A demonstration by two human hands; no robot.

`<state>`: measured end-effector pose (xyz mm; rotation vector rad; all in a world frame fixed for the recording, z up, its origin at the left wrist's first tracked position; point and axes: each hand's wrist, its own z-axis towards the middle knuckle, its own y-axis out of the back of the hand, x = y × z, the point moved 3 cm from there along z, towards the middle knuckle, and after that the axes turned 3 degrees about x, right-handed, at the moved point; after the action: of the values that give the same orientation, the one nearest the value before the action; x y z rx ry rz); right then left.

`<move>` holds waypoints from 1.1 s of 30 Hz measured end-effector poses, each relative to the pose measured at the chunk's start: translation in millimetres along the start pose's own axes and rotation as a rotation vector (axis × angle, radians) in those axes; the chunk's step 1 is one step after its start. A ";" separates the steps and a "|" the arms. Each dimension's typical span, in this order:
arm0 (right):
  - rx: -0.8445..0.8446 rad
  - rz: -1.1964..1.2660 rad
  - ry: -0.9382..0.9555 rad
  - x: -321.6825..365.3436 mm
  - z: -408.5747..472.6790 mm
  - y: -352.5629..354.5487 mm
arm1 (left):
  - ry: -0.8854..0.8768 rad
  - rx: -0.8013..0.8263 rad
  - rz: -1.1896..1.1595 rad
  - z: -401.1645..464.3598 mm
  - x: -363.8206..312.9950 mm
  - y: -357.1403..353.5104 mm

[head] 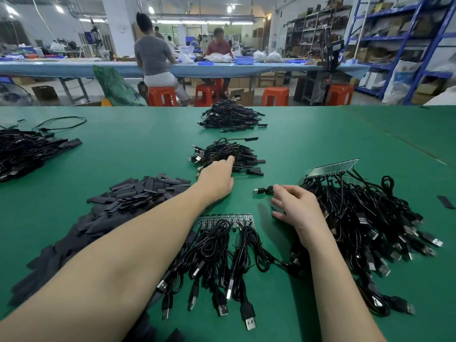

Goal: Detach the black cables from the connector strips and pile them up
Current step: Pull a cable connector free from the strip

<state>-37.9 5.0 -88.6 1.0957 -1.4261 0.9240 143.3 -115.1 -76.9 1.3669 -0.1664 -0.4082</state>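
Two loose grips hold nothing: my left hand [217,180] touches the pile [228,156]; my right hand [297,206] should steady the connector strip [225,218] next.

Black cables on my green table

I see a flat green table mat [308,134] under everything. The tangled thin black cables [229,156] in the middle pile have shiny silver plug ends. The long green connector strip [225,218] near me has tiny dark and pink dots in a row. The heap of flat dark grey sleeve pieces [128,196] sits on the left. Far back I see bright orange plastic stools [275,96], a small blue plastic tray [243,60] and tall blue metal shelves [407,45].
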 end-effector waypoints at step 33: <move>0.255 -0.567 -0.078 9.6 -19.3 -23.9 | 0.076 0.257 -0.303 -94.3 -23.2 25.3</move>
<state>-9.7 15.4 -77.1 1.6330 -0.9837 0.6620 159.6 -16.4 -68.9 1.6662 0.0552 -0.6020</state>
